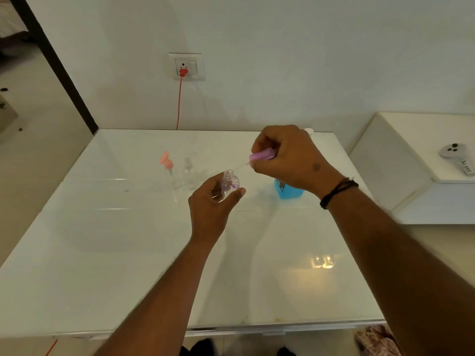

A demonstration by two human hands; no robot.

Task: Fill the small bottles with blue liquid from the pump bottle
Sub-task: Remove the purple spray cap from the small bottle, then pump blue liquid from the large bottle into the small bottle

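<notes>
Left hand (213,201): holds small clear bottle (229,183), uncapped, apparently unfilled. Right hand (288,158): grips its purple pump cap (261,154). Blue pump bottle (288,190): tabletop (115,240), right. Two more small bottles (180,173) left, seemingly empty. Filling apparently not begun.

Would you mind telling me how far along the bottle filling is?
Early. Done: the purple cap is off, in the right hand. In hand: the left hand holds the open small bottle, no blue visible inside. Left: filling it from the blue pump bottle, then the two bottles behind.
</notes>
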